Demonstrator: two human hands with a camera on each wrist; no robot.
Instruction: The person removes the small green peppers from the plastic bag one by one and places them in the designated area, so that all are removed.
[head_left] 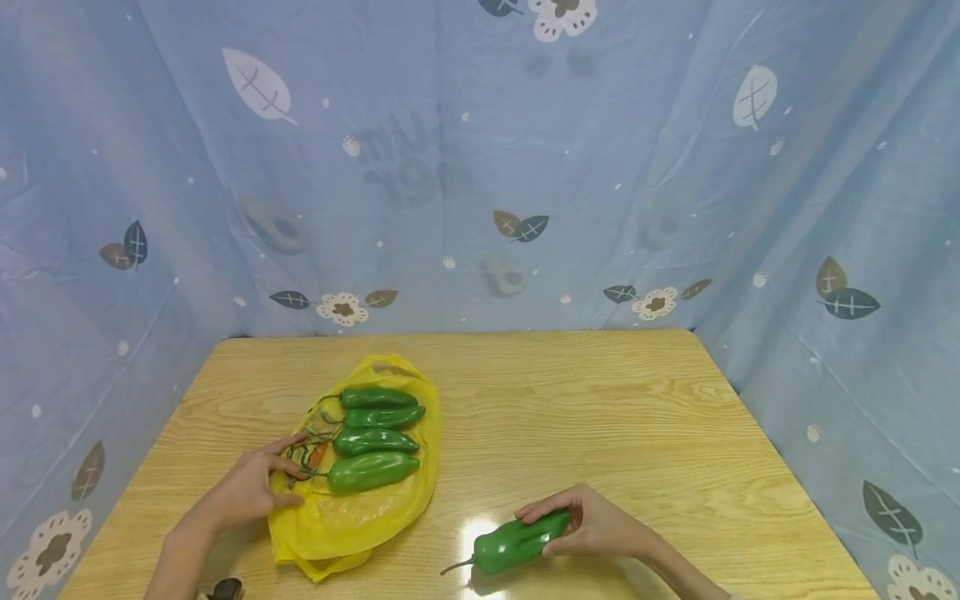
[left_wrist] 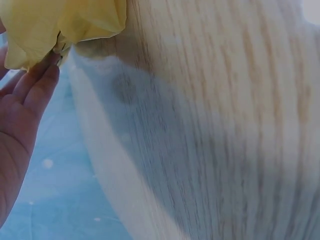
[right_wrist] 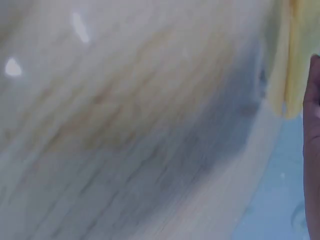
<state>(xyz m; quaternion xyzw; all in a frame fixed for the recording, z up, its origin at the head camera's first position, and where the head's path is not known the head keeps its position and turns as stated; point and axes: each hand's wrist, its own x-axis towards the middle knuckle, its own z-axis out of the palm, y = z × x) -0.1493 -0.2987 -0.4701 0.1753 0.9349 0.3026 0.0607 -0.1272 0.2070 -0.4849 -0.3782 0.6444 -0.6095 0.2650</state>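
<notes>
Right hand (head_left: 592,525) grips a green pepper (head_left: 517,546) by its tip end, near 6 o'clock in the head view.
That grip leaves the stem (head_left: 457,566) free toward 8 o'clock. At 7, the left hand (head_left: 251,487) touches a yellow bag (head_left: 352,529) under four peppers (head_left: 372,472), perhaps steadying it; whether it pinches, I cannot tell.

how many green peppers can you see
5. Four green peppers lie side by side on the yellow bag; the fifth pepper is in the right hand. More may be hidden in the bag.
</notes>
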